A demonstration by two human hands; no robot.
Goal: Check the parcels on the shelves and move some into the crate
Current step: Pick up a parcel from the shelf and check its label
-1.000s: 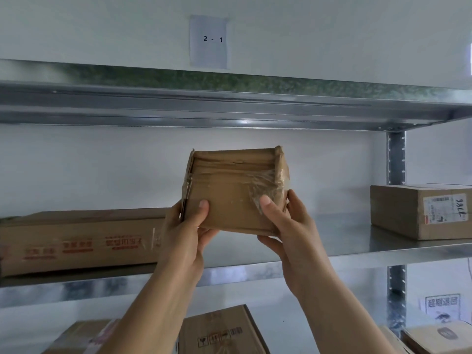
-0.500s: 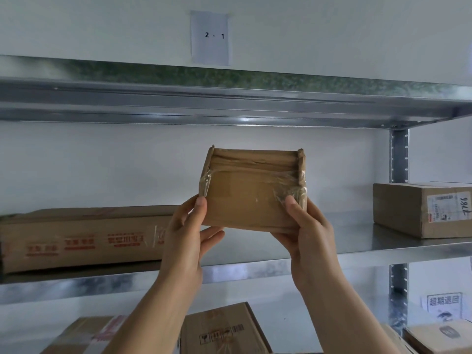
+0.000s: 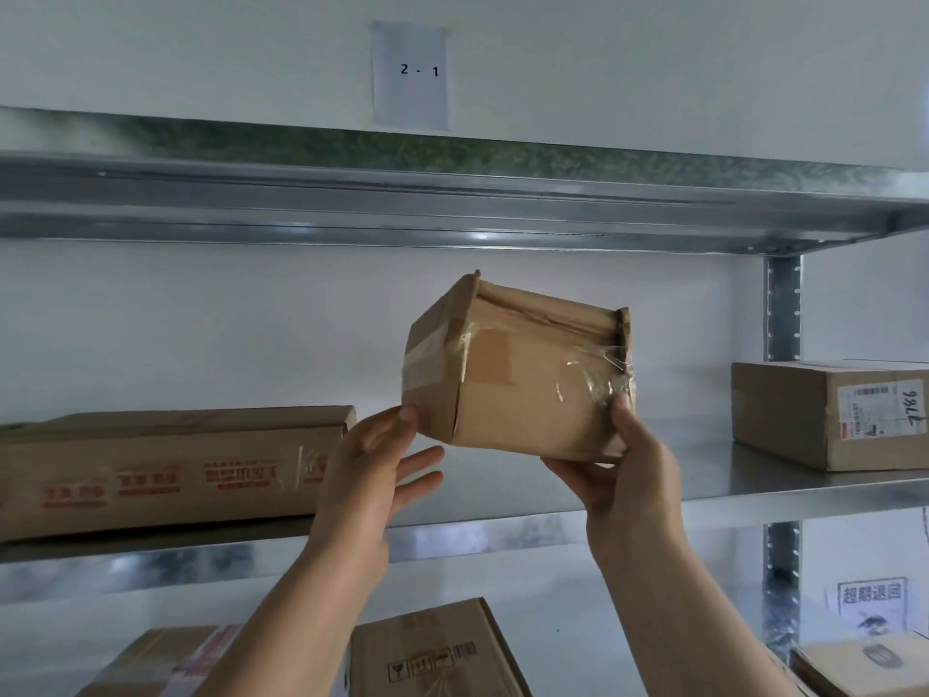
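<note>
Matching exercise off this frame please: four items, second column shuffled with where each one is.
1 taped parcel
2 long box with red print
3 labelled box
4 sheet marked 2 - 1

A wall above top shelf
B middle shelf, right end
C held in right hand
D middle shelf, left end

Pairs: 1-C, 2-D, 3-B, 4-A

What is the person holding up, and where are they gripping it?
A small taped parcel. The right hand grips its lower right corner, thumb on the front; the left hand only touches the lower left edge.
</note>
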